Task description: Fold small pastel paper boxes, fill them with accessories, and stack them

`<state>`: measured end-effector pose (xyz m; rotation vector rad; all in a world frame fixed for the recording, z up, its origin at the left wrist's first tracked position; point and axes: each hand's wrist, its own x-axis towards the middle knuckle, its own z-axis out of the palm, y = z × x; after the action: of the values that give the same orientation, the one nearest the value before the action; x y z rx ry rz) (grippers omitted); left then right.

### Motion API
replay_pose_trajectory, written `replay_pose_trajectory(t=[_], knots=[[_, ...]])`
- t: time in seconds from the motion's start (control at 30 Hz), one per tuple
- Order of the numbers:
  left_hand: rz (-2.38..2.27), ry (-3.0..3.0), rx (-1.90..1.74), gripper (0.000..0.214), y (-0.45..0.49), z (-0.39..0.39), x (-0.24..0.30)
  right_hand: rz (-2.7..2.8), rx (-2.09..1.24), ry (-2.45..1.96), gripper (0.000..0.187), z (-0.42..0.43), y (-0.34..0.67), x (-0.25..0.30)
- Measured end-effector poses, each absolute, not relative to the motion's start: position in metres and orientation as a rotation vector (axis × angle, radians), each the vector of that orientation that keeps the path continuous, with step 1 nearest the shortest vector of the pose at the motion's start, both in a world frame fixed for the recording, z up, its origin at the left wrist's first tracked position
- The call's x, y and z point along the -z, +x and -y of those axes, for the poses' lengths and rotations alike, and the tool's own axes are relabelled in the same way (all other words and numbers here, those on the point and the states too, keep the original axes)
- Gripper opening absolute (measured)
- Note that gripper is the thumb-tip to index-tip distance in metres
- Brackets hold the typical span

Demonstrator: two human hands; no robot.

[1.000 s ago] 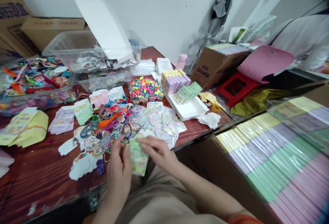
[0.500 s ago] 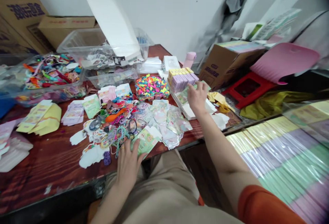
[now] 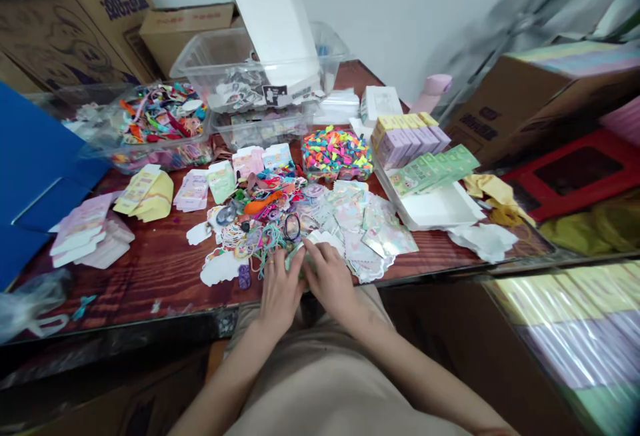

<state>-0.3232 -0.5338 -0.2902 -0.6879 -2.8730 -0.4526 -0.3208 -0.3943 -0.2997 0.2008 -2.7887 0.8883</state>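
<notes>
At the front edge of the table, my left hand (image 3: 281, 287) and my right hand (image 3: 331, 281) meet over a small green paper box (image 3: 294, 256). Fingers of both hands press on it from either side and cover most of it. Right behind them lies a tangled heap of hair ties and trinkets (image 3: 267, 223). Clear printed packets (image 3: 387, 226) spread beside my right hand. Flattened green boxes (image 3: 433, 169) lie across a white tray (image 3: 440, 208) further right, under a row of purple and yellow boxes (image 3: 411, 137).
A tub of bright clips (image 3: 337, 153) stands behind the heap. Clear bins (image 3: 260, 79) line the back. Pink flat boxes (image 3: 85, 229) and yellow ones (image 3: 150, 193) lie left, near a blue panel (image 3: 45, 176). Wrapped boxes (image 3: 575, 316) sit lower right.
My right hand has come from the tray of green boxes to the green box by my left hand. Both hands now grip it. The view has turned left.
</notes>
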Motion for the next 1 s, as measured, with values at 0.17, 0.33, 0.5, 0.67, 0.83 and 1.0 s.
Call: replay_pose_trajectory(t=[0.17,0.33,0.5,0.67,0.83,1.0], knots=[[2.816,-0.695,0.517,0.055,-0.324,0.534,0.293,2.699,-0.81,0.072,0.047,0.389,-0.338,0.296],[2.534,-0.584,0.918,0.03,-0.328,0.534,0.289,2.577,-0.948,0.148,0.045,0.384,-0.336,0.288],[2.357,-0.341,1.419,0.017,-0.33,0.532,0.274,2.331,-1.24,0.13,0.049,0.389,-0.331,0.273],[2.374,-0.114,1.793,0.041,-0.326,0.538,0.259,2.28,-1.334,0.18,0.045,0.379,-0.334,0.267],[2.637,-0.115,2.403,0.067,-0.334,0.556,0.245,2.236,-1.425,0.342,0.023,0.379,-0.323,0.25],[2.869,-0.239,2.769,0.061,-0.33,0.566,0.244,2.217,-1.453,0.571,0.02,0.38,-0.309,0.226]])
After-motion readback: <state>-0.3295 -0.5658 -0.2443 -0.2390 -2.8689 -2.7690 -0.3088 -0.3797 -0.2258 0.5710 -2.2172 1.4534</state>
